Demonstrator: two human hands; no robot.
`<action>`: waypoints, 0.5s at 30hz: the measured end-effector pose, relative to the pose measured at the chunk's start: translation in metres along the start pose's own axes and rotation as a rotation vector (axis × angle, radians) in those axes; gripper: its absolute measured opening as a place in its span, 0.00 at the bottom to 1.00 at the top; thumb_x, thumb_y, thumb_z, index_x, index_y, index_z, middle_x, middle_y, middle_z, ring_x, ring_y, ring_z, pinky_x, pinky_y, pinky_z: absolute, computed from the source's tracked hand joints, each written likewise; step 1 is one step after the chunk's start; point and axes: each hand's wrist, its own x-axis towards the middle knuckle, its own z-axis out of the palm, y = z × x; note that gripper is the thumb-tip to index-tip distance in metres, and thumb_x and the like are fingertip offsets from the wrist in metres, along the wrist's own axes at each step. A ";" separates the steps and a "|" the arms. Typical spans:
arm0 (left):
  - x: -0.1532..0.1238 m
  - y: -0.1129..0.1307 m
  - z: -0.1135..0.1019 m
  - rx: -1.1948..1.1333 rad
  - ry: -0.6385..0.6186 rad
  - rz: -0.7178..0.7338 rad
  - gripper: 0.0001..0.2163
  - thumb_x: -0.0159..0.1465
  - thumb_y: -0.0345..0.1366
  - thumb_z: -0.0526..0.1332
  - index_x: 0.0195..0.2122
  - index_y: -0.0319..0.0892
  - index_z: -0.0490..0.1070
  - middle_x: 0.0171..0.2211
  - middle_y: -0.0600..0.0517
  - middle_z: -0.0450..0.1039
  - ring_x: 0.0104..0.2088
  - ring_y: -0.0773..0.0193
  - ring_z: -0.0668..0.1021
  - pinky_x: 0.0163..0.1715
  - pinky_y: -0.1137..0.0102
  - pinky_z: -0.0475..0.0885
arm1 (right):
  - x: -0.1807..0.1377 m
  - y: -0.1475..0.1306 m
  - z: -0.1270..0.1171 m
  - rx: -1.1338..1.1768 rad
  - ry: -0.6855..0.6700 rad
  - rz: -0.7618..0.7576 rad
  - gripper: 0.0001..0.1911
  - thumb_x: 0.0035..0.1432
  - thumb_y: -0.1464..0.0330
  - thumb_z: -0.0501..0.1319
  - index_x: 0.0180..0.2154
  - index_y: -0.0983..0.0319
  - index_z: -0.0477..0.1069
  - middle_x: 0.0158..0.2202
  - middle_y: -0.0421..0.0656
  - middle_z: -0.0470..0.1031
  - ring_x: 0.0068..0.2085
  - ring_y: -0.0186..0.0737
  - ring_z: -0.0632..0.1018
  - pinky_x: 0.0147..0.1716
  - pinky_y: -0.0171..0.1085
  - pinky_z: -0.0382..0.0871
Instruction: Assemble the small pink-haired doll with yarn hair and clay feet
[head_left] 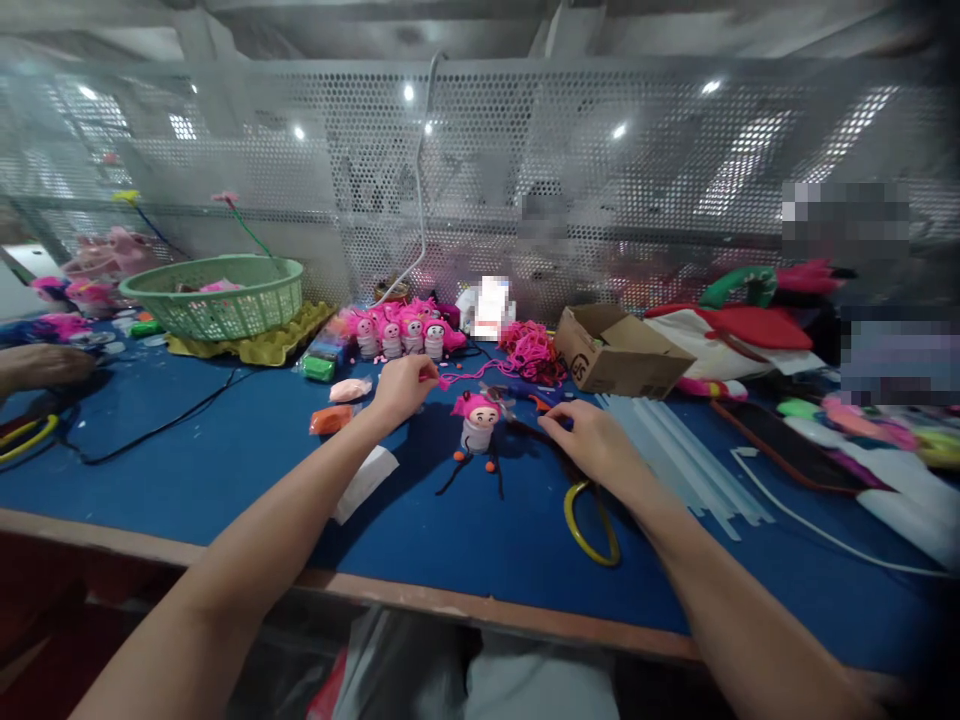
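Between my hands a small doll [477,428] stands on the blue table, with pink yarn hair, a pale ribbed body, black limbs and orange balls on its legs. My left hand [405,390] is closed in a pinch on a strand of pink yarn [480,374], which trails right towards a tangled yarn pile [531,350]. To the doll's right, my right hand [592,440] has its fingers drawn together; what they hold, if anything, is too small to make out. Close by lie a blue tool with an orange part [538,402] and yellow-handled scissors [592,525].
Several similar dolls [391,338] stand behind my left hand. A cardboard box [626,352] and translucent sticks [675,455] lie right; a green basket [217,305] stands left. Orange clay [330,420] and white paper [365,483] lie near my left forearm. Another person's hand [52,367] is far left.
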 end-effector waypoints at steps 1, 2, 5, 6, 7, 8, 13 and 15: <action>0.000 -0.001 0.000 -0.012 0.013 -0.001 0.05 0.52 0.31 0.58 0.29 0.41 0.73 0.30 0.51 0.76 0.31 0.63 0.75 0.31 0.72 0.65 | 0.000 0.002 0.001 0.014 0.011 -0.007 0.11 0.53 0.63 0.54 0.27 0.62 0.71 0.31 0.45 0.73 0.35 0.41 0.74 0.36 0.36 0.63; 0.000 -0.001 0.000 -0.021 0.021 0.001 0.05 0.52 0.30 0.58 0.29 0.40 0.73 0.30 0.50 0.76 0.32 0.62 0.75 0.31 0.72 0.65 | 0.001 0.003 0.002 0.027 0.023 -0.015 0.11 0.53 0.63 0.54 0.27 0.62 0.70 0.31 0.45 0.73 0.34 0.42 0.74 0.36 0.37 0.63; 0.000 -0.001 0.000 -0.060 0.024 -0.007 0.05 0.52 0.30 0.58 0.28 0.40 0.73 0.30 0.50 0.76 0.32 0.62 0.75 0.33 0.71 0.66 | 0.002 0.006 0.005 0.048 0.064 -0.052 0.12 0.52 0.63 0.54 0.27 0.62 0.70 0.30 0.46 0.74 0.33 0.43 0.74 0.35 0.38 0.64; -0.001 -0.001 0.001 -0.078 0.025 -0.013 0.05 0.52 0.30 0.58 0.29 0.40 0.73 0.30 0.50 0.76 0.32 0.62 0.75 0.32 0.71 0.66 | 0.002 0.007 0.006 0.054 0.077 -0.061 0.12 0.52 0.62 0.53 0.27 0.62 0.70 0.30 0.46 0.74 0.33 0.43 0.74 0.35 0.38 0.64; -0.001 0.000 0.001 -0.095 0.027 -0.019 0.06 0.53 0.31 0.57 0.29 0.40 0.73 0.29 0.49 0.76 0.31 0.62 0.75 0.32 0.71 0.66 | 0.002 0.007 0.007 0.060 0.088 -0.067 0.12 0.52 0.62 0.53 0.27 0.62 0.70 0.30 0.46 0.74 0.33 0.43 0.74 0.35 0.39 0.64; -0.002 0.001 0.002 -0.108 0.028 -0.022 0.06 0.53 0.32 0.57 0.29 0.40 0.73 0.29 0.49 0.76 0.31 0.62 0.75 0.32 0.71 0.66 | 0.002 0.007 0.007 0.069 0.097 -0.069 0.12 0.52 0.62 0.53 0.27 0.62 0.70 0.30 0.46 0.74 0.33 0.43 0.74 0.35 0.39 0.64; -0.003 0.005 -0.004 -0.158 0.016 -0.036 0.05 0.52 0.30 0.58 0.28 0.39 0.72 0.28 0.49 0.75 0.30 0.62 0.75 0.31 0.71 0.66 | 0.002 0.006 0.008 0.138 0.157 -0.076 0.12 0.52 0.63 0.53 0.27 0.63 0.71 0.30 0.46 0.73 0.33 0.43 0.73 0.35 0.40 0.64; -0.002 0.008 -0.012 -0.238 0.029 -0.044 0.03 0.50 0.29 0.58 0.26 0.38 0.71 0.27 0.49 0.74 0.29 0.64 0.74 0.30 0.71 0.65 | 0.001 0.003 0.004 0.208 0.208 -0.075 0.12 0.52 0.64 0.53 0.27 0.63 0.71 0.29 0.46 0.73 0.32 0.41 0.73 0.34 0.39 0.65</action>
